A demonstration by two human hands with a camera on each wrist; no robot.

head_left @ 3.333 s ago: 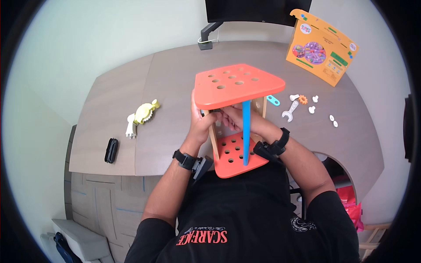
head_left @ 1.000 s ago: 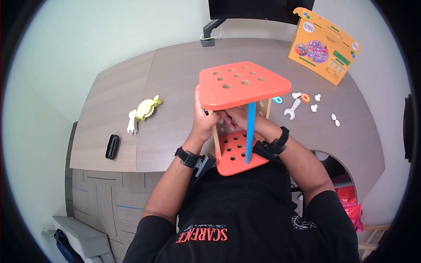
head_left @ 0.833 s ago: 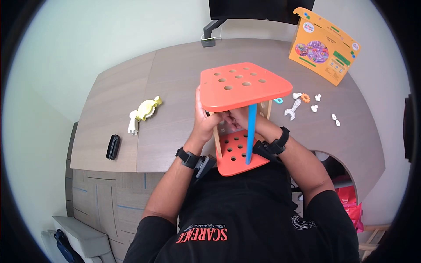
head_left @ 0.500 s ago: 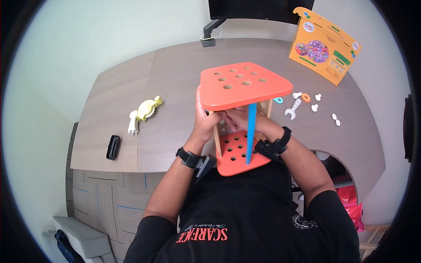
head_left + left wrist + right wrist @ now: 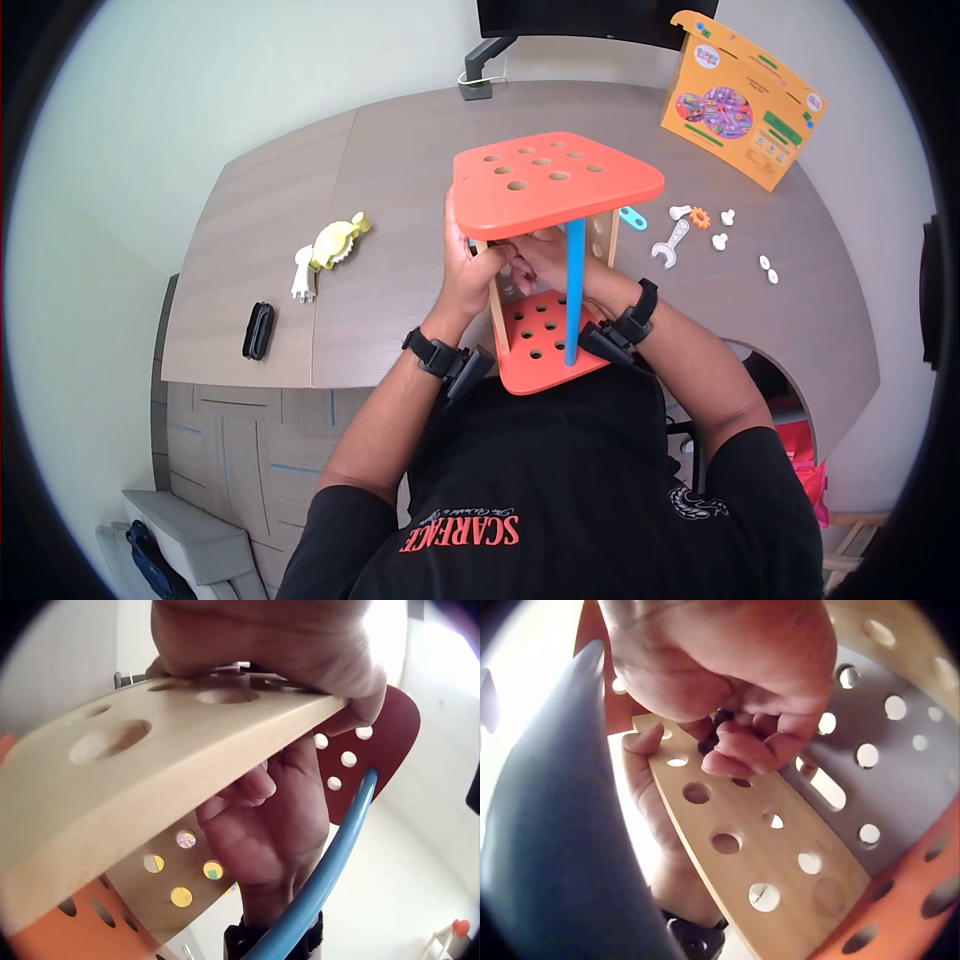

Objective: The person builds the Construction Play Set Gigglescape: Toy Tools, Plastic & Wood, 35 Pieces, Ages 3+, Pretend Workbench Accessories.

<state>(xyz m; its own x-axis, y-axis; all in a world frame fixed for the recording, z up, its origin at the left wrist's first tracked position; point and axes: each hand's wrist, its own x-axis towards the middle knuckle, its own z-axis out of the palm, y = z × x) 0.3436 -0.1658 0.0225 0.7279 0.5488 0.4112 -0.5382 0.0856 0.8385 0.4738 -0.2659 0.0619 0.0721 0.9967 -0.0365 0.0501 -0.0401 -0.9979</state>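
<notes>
The table (image 5: 400, 150) carries a yellow toy (image 5: 335, 244) and black case (image 5: 258, 332) left of the fingers (image 5: 523, 273); turquoise strip (image 5: 632, 218), wrench (image 5: 673, 241), orange gear (image 5: 700, 217) and white bolts (image 5: 720, 241) right; monitor stand (image 5: 476, 90) and box (image 5: 740, 112) beyond.

The red top panel (image 5: 600, 190) sits slightly higher in the frame than a moment ago, and a touch further left; against the earliest picture it is higher and further right. The red base panel (image 5: 520, 378) is a little higher too, and the blue rod (image 5: 574, 300) between them now stands closer to upright. Right of the top panel, the teal strip (image 5: 633, 217), recently mostly covered with just one end showing, now shows both its holes.
</notes>
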